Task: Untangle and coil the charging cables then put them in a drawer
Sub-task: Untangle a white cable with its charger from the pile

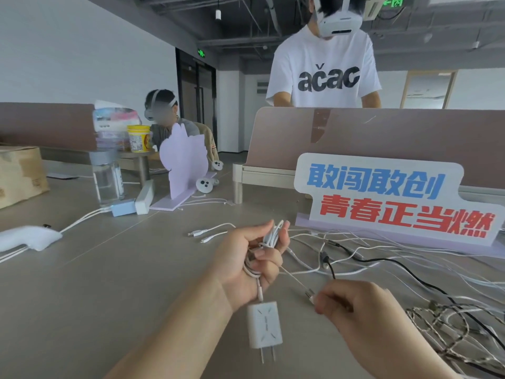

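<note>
left hand grips white cable coil; right hand pinches blurred plug end; tangle cut off right

One wide-angle camera, worn on the head, looks forward and slightly down across the grey table. The wearer's left hand and right hand lie close under the lens at lower centre, with both forearms entering from the bottom edge. The view faces a lettered sign near on the right, a desk divider behind it and a standing person beyond, and takes in the ceiling at the top.
</note>
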The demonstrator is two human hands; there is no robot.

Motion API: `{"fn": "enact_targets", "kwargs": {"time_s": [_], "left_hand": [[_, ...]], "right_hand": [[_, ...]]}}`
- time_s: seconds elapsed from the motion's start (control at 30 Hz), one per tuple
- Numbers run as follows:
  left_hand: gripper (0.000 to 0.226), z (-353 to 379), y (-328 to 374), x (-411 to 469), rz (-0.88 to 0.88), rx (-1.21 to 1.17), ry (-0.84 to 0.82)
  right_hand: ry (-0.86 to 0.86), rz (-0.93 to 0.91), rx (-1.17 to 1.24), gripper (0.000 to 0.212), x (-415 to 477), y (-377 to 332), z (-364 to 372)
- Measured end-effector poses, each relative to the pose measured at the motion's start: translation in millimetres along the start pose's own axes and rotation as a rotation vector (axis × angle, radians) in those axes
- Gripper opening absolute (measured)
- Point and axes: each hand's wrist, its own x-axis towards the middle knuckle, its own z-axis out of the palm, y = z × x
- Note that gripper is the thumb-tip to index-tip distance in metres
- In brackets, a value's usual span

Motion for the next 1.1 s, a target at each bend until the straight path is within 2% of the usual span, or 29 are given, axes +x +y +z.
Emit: {"fn": "enact_targets", "kwargs": {"time_s": [0.07,0.13,0.2,0.3,0.37,0.43,0.5,0.57,0.6,0.67,0.73,0.8,1.0,1.1], "left_hand": [[0.034,0.1,-1.2,1.2,0.054,0.174,0.059],[0.035,3.3,-8.8,0.9,0.148,0.548,0.128],[0.026,6.3,-20.7,0.4,0.242,0.88,0.123],[0.015,5.6,-35.3,2.0,0.298,1.295,-0.012],[0.021,6.1,-42.5,1.5,0.314,1.454,-0.06],[0.037,7.5,-48.4,-1.6,0.288,1.406,-0.088],[0.048,9.5,-50.9,-6.7,0.261,1.337,-0.146],[0.042,12.1,-51.3,-12.2,0.261,1.26,-0.255],[0.04,12.5,-49.8,-13.4,0.253,1.198,-0.293],[0.038,13.5,-47.0,-15.2,0.236,1.121,-0.314],[0.037,15.8,-47.6,-16.2,0.227,1.111,-0.302],[0.038,17.6,-50.7,-17.0,0.22,1.127,-0.291],[0.05,19.7,-53.6,-16.6,0.218,1.147,-0.215],[0.037,19.2,-54.1,-8.4,0.329,1.212,-0.044]], "right_hand": [[0.092,-0.124,-0.127,0.022,-2.0,-3.5,-0.6],[0.271,-0.35,-0.324,0.016,-1.0,0.2,-5.1],[0.37,-0.533,-0.365,0.017,-2.3,5.2,-10.5],[0.405,-0.649,-0.354,0.008,0.0,15.3,-16.4],[0.435,-0.625,-0.314,0.008,3.6,19.8,-18.0],[0.427,-0.577,-0.214,0.013,5.8,21.7,-18.3],[0.393,-0.5,-0.064,0.009,6.0,16.7,-20.4],[0.343,-0.341,0.136,0.01,4.9,12.5,-22.9],[0.285,-0.238,0.238,0.016,4.6,12.0,-23.3],[0.114,-0.09,0.471,0.015,6.0,13.9,-24.2],[-0.066,0.078,0.722,0.05,7.0,16.0,-21.9],[-0.187,0.214,0.889,0.066,6.8,17.9,-16.5],[-0.31,0.425,1.028,0.03,8.7,12.8,-7.0],[-0.292,0.476,1.062,0.023,9.2,9.7,-0.2]]}}
